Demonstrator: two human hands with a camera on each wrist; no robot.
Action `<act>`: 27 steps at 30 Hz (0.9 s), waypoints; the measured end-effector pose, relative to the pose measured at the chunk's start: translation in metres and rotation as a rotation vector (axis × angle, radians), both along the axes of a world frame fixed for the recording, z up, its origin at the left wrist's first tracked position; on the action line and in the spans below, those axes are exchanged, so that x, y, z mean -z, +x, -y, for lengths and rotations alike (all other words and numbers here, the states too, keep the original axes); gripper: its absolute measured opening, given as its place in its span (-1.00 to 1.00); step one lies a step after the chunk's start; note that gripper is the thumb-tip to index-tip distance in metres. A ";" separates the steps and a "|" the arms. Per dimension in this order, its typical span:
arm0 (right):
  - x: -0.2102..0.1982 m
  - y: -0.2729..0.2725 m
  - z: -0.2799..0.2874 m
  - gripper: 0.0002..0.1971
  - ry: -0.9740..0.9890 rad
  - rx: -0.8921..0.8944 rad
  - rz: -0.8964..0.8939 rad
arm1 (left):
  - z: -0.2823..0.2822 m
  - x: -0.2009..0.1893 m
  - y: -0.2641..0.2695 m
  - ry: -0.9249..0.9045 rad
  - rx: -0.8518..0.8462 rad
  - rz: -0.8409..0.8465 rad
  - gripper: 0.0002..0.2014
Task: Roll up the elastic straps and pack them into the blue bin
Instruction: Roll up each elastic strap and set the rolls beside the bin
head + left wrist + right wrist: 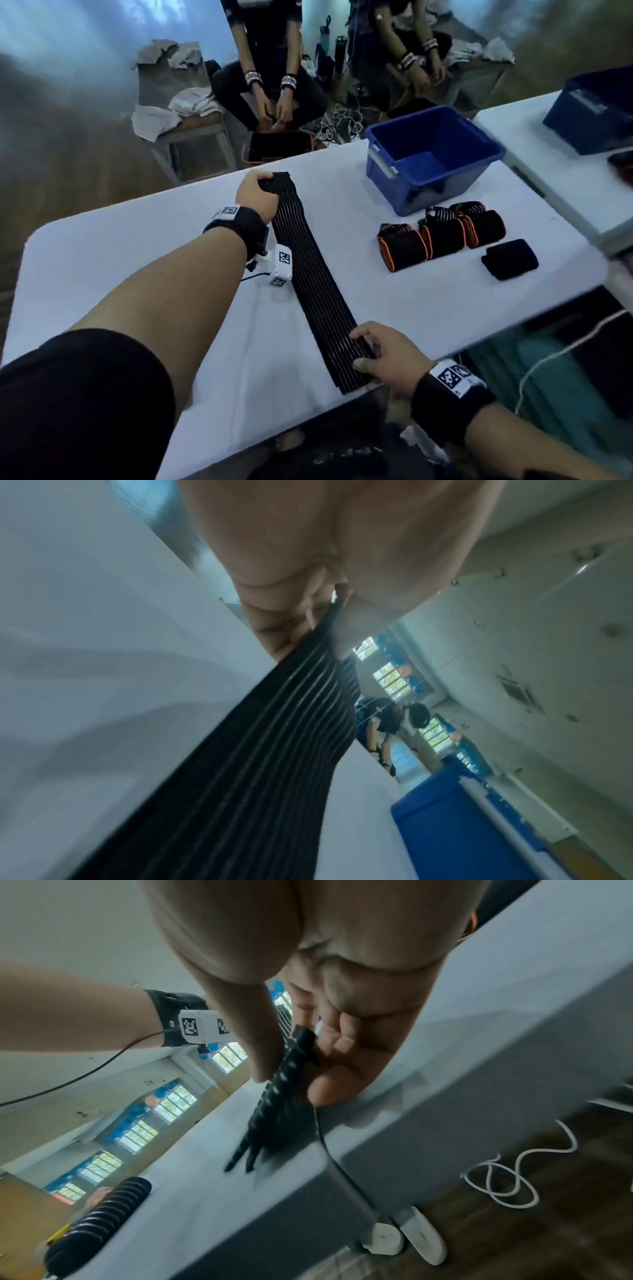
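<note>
Head view: the black ribbed elastic strap (317,277) lay stretched flat from the tabletop's far edge to its near edge, looking light, limp and springy, so best taken at its ends; the left hand (255,197) gripped the far end and the right hand (387,356) pinched the near one. Left wrist view: curled fingers (270,620) clamped the strap. Right wrist view: thumb and fingers (342,1053) pinched its end at the table's (445,1069) near edge.
</note>
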State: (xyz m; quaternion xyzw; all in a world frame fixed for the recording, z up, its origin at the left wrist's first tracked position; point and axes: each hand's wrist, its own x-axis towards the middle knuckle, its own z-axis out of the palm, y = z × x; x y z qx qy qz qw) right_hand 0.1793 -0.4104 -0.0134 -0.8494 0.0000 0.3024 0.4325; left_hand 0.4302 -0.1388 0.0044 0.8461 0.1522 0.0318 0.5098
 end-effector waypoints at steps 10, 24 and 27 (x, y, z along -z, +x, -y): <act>0.016 -0.033 -0.006 -0.48 -0.040 0.090 0.004 | -0.017 0.059 0.023 0.255 0.110 -0.135 -0.57; 0.018 -0.023 0.005 -0.30 -0.226 -0.236 0.095 | 0.013 0.011 -0.149 0.441 0.575 -0.044 -0.88; 0.018 -0.016 0.008 -0.30 -0.271 -0.321 0.127 | 0.030 0.014 -0.212 0.457 0.774 -0.115 -0.80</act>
